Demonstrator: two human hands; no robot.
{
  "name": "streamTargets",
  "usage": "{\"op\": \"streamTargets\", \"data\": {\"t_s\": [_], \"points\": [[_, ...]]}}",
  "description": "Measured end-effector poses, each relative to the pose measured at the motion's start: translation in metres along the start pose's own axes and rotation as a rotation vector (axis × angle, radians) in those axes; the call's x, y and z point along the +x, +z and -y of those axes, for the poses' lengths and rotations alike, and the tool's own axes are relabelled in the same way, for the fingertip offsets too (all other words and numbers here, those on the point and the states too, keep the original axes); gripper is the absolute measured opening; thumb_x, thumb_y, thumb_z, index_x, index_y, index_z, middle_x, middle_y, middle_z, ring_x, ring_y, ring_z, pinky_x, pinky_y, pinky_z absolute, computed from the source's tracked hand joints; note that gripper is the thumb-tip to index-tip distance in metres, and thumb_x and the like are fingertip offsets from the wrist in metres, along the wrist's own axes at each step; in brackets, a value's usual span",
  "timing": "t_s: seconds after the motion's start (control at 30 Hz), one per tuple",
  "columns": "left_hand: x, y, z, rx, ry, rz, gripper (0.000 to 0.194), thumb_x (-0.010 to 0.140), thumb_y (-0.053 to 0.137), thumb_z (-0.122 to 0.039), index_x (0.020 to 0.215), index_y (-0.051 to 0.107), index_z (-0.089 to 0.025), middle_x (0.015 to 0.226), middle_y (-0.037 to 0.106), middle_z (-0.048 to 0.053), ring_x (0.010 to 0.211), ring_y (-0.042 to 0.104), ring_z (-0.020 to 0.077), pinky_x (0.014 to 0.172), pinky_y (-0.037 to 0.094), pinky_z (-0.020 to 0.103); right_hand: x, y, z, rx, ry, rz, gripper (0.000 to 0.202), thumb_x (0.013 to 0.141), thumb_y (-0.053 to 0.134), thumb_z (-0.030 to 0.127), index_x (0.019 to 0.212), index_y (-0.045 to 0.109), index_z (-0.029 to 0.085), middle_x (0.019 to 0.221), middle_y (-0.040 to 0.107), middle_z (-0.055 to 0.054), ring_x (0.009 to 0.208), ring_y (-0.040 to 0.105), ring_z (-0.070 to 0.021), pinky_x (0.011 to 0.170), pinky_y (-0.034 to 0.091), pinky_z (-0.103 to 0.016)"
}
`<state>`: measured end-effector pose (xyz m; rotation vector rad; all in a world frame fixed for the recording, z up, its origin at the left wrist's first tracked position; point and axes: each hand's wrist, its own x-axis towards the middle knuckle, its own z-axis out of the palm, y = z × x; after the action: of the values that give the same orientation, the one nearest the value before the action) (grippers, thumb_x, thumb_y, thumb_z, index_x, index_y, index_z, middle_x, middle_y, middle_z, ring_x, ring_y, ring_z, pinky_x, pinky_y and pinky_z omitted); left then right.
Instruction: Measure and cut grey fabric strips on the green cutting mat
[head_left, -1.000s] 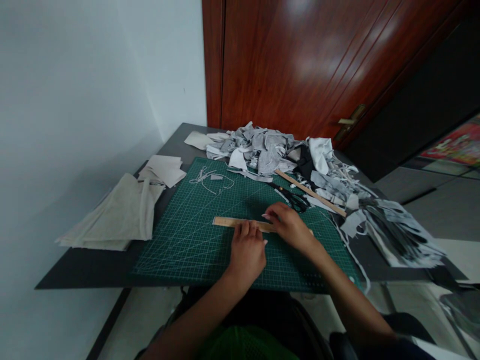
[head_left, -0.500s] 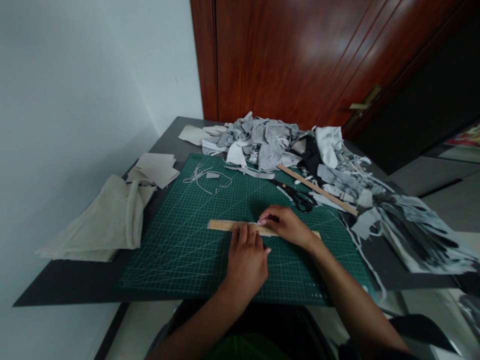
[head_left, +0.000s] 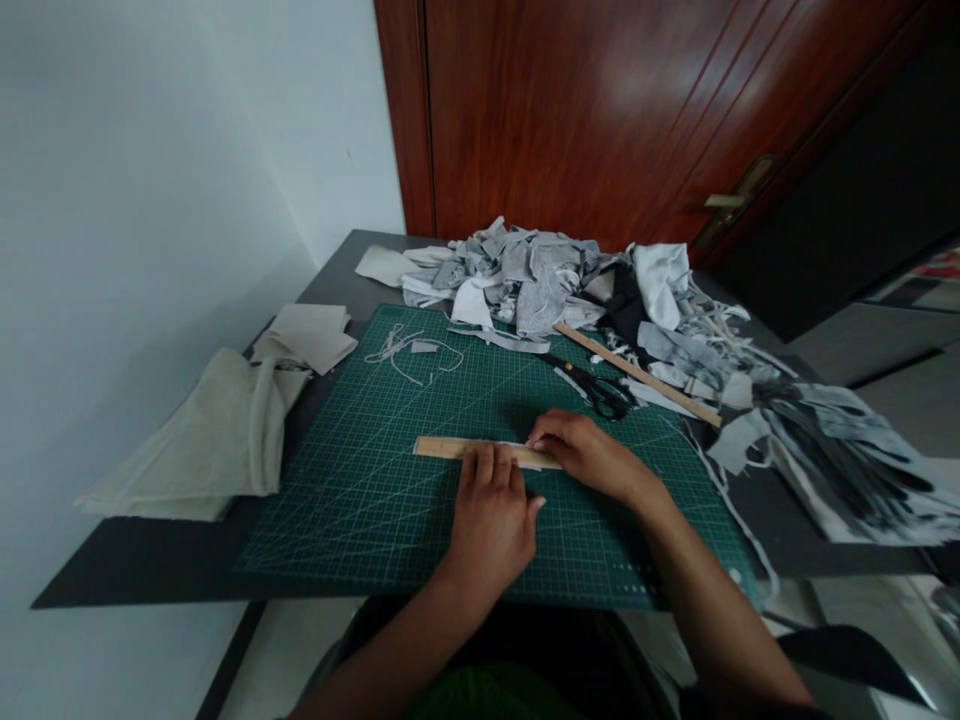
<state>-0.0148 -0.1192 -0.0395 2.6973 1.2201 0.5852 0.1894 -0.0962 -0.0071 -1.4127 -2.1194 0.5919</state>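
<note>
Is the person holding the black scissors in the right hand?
No, the black scissors lie on the green cutting mat, beyond the right hand.

Bare mat (head_left: 337, 490) left of pressed wooden strip (head_left: 439, 447); beyond right hand (head_left: 581, 445), scissors (head_left: 586, 382) then fabric heap (head_left: 536, 268) block way.

Wooden ruler (head_left: 439, 447): right end concealed by the right hand (head_left: 581, 450), middle partly covered by the left hand (head_left: 493, 515); graduations too small to read. Door (head_left: 570, 120): cropped by the upper edge.
</note>
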Motion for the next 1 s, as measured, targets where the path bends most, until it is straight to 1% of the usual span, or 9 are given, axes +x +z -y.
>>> {"op": "streamTargets", "data": {"t_s": [0.13, 0.2, 0.33, 0.4, 0.47, 0.57, 0.8, 0.93, 1.0], "points": [[0.000, -0.001, 0.000, 0.013, 0.009, 0.012, 0.051, 0.098, 0.056, -0.041, 0.131, 0.066, -0.004, 0.140, 0.061, 0.024, 0.136, 0.049, 0.0426, 0.118, 0.036, 0.063, -0.005, -0.010, -0.005, -0.038, 0.044, 0.015, 0.027, 0.092, 0.054, 0.001, 0.086, 0.072, 0.021, 0.087, 0.070, -0.003, 0.081, 0.067, -0.0186, 0.077, 0.052, -0.030], [0.000, -0.002, 0.000, 0.008, 0.010, 0.015, 0.051, 0.099, 0.055, -0.041, 0.131, 0.065, -0.003, 0.140, 0.061, 0.024, 0.136, 0.049, 0.0427, 0.118, 0.036, 0.063, -0.004, -0.012, -0.005, -0.045, 0.046, 0.007, 0.027, 0.092, 0.054, 0.001, 0.085, 0.071, 0.020, 0.085, 0.069, -0.002, 0.080, 0.066, -0.0184, 0.075, 0.051, -0.030], [0.000, -0.002, -0.001, 0.011, 0.004, 0.015, 0.050, 0.098, 0.056, -0.040, 0.131, 0.065, -0.004, 0.140, 0.061, 0.024, 0.136, 0.050, 0.0422, 0.118, 0.036, 0.063, 0.000, -0.006, 0.000, -0.028, 0.009, -0.025, 0.024, 0.096, 0.054, 0.002, 0.091, 0.070, 0.019, 0.090, 0.069, -0.004, 0.084, 0.066, -0.0187, 0.079, 0.052, -0.031], [0.000, -0.002, -0.001, 0.015, -0.004, 0.015, 0.050, 0.097, 0.057, -0.040, 0.132, 0.065, -0.005, 0.140, 0.061, 0.023, 0.136, 0.050, 0.0422, 0.119, 0.035, 0.062, 0.001, -0.002, 0.003, -0.024, -0.019, -0.017, 0.023, 0.097, 0.054, 0.003, 0.093, 0.070, 0.018, 0.092, 0.069, -0.005, 0.086, 0.066, -0.0189, 0.080, 0.051, -0.031], [0.000, -0.002, -0.001, 0.005, -0.009, 0.018, 0.051, 0.097, 0.058, -0.040, 0.132, 0.065, -0.003, 0.140, 0.061, 0.024, 0.136, 0.049, 0.0428, 0.120, 0.034, 0.062, 0.002, 0.001, 0.003, -0.027, -0.027, -0.010, 0.023, 0.098, 0.053, 0.004, 0.093, 0.070, 0.018, 0.093, 0.068, -0.005, 0.086, 0.066, -0.0190, 0.080, 0.051, -0.031], [0.000, -0.002, -0.002, 0.003, -0.001, 0.020, 0.054, 0.097, 0.058, -0.041, 0.132, 0.064, 0.001, 0.140, 0.060, 0.026, 0.136, 0.049, 0.0433, 0.120, 0.034, 0.062, 0.001, 0.001, 0.001, -0.026, 0.001, -0.001, 0.023, 0.098, 0.053, 0.005, 0.093, 0.069, 0.019, 0.092, 0.068, -0.005, 0.085, 0.065, -0.0189, 0.080, 0.051, -0.031], [-0.001, 0.000, -0.002, 0.053, 0.005, 0.005, 0.055, 0.098, 0.056, -0.041, 0.132, 0.065, 0.001, 0.140, 0.061, 0.025, 0.137, 0.050, 0.0418, 0.120, 0.036, 0.061, -0.004, -0.007, -0.005, 0.009, 0.073, 0.074, 0.021, 0.096, 0.054, 0.004, 0.092, 0.067, 0.020, 0.091, 0.067, -0.003, 0.085, 0.065, -0.0187, 0.080, 0.048, -0.029], [-0.002, 0.001, -0.002, 0.044, 0.006, -0.005, 0.054, 0.098, 0.055, -0.041, 0.133, 0.065, 0.000, 0.140, 0.061, 0.024, 0.136, 0.050, 0.0413, 0.119, 0.036, 0.062, -0.004, -0.006, -0.004, -0.022, 0.115, 0.056, 0.020, 0.097, 0.054, 0.007, 0.087, 0.064, 0.021, 0.086, 0.065, -0.001, 0.080, 0.063, -0.0181, 0.075, 0.045, -0.028], [-0.003, 0.002, -0.002, 0.041, 0.007, -0.006, 0.054, 0.099, 0.055, -0.041, 0.133, 0.065, 0.000, 0.141, 0.061, 0.024, 0.137, 0.049, 0.0413, 0.119, 0.036, 0.062, -0.002, -0.002, -0.002, -0.017, 0.093, 0.041, 0.019, 0.098, 0.052, 0.007, 0.088, 0.063, 0.021, 0.087, 0.065, -0.002, 0.081, 0.063, -0.0183, 0.075, 0.045, -0.029]]}}
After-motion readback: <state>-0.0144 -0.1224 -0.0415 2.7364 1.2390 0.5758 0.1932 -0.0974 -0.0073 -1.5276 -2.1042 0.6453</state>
